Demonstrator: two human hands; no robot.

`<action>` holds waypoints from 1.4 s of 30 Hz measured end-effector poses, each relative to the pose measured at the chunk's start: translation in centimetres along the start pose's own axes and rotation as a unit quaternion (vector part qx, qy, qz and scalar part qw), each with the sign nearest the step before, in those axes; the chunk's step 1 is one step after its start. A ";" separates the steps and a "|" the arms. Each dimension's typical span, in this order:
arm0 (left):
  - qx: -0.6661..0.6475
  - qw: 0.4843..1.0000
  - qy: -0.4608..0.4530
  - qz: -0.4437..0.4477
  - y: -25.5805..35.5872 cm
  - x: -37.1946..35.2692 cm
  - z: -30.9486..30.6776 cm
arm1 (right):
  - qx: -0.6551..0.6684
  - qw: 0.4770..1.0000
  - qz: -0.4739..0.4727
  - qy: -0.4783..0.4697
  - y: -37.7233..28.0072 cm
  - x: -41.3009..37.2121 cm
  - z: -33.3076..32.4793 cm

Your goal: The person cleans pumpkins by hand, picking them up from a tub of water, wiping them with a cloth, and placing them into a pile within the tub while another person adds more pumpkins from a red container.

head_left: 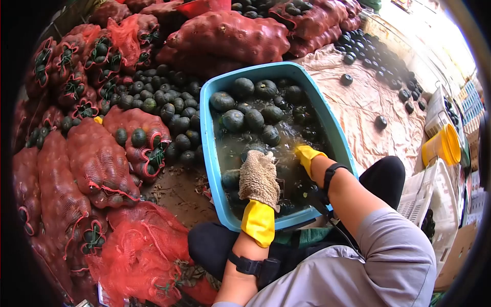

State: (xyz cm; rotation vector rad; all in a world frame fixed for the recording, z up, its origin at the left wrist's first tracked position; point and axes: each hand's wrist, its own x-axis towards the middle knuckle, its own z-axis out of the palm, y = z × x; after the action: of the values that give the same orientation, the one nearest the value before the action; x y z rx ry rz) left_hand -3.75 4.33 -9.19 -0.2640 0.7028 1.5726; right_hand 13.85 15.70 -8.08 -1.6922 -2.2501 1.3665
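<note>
In front of me stands a blue plastic tub (pixel 208 148) of murky water, with several dark green squashes (pixel 254 119) floating towards its far end. My left hand (pixel 258 222) wears a yellow rubber glove and, over it, a beige terry cloth mitt (pixel 258 176). The mitt covers its fingers, and its tip reaches a squash low in the water. My right hand (pixel 308 156), also in a yellow glove, dips into the water at the tub's right side. Its fingers are under the surface, so what it touches is hidden.
Red mesh sacks (pixel 102 158) of squashes are stacked at the left and back. Loose squashes (pixel 174 107) lie heaped beside the tub. A pale sheet (pixel 368 117) with scattered squashes spreads to the right, near a yellow bucket (pixel 442 146) and a white crate (pixel 434 199).
</note>
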 end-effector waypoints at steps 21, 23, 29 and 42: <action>0.929 0.105 -0.172 0.311 -0.1 -8.5 9.1 | 0.381 0.905 -0.156 0.108 -4.9 -14.6 4.8; 0.912 -0.103 -0.183 0.353 -0.2 -8.6 9.0 | 0.087 0.895 -0.398 0.181 -4.3 -16.1 3.9; 0.815 0.369 -0.219 0.389 -2.3 -9.8 7.5 | 0.254 0.912 -0.240 0.214 -4.2 -12.9 2.8; 0.259 0.925 -0.270 -0.074 0.1 -7.4 4.6 | 0.592 0.795 -0.114 0.061 -7.6 -14.8 2.4</action>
State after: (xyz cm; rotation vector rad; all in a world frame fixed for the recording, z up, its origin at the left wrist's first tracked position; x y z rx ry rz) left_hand -1.64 0.89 -1.46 0.4848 0.6136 1.1798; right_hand 13.02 2.39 2.12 -0.9301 -0.9391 1.8536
